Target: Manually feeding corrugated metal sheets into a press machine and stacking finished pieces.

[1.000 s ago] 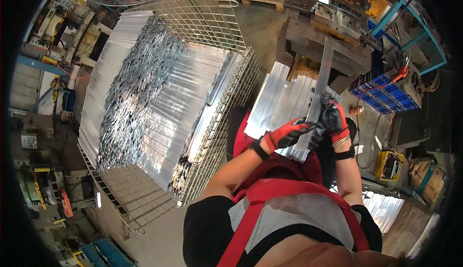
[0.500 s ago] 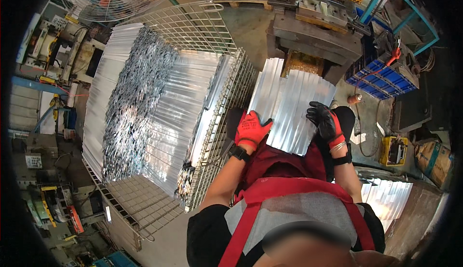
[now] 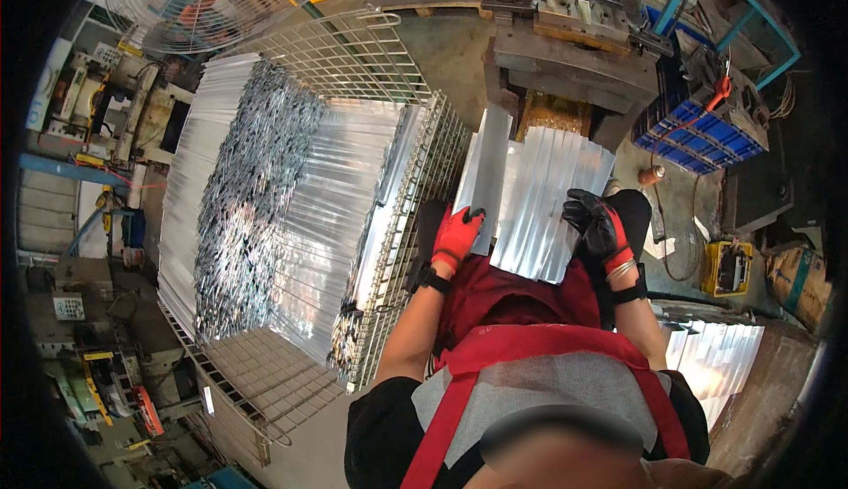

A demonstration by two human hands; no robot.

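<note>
Several long, shiny silver metal strips (image 3: 546, 197) lie side by side across my lap, reaching forward toward the machine. My left hand (image 3: 458, 236), in a red glove with dark fingertips, is closed on the near end of a metal strip (image 3: 491, 166) at the left of the group. That strip sits slightly raised and angled apart from the others. At the right edge of the group is my right hand (image 3: 601, 227), in a red and black glove. Its fingers are bent over the strips' edge; the thumb is partly hidden.
A wire cage (image 3: 415, 189) piled with strips (image 3: 331, 180) stands at my left. Ahead is a heavy press machine (image 3: 574, 69). Blue crates (image 3: 698, 136) and a yellow basket (image 3: 728, 268) lie to the right. More strips (image 3: 720, 361) are near my right elbow. A fan (image 3: 190, 3) is far left.
My left hand has closed from a spread pose onto a strip's near end. That strip has lifted and shifted against the others. My right hand has stayed nearly still.
</note>
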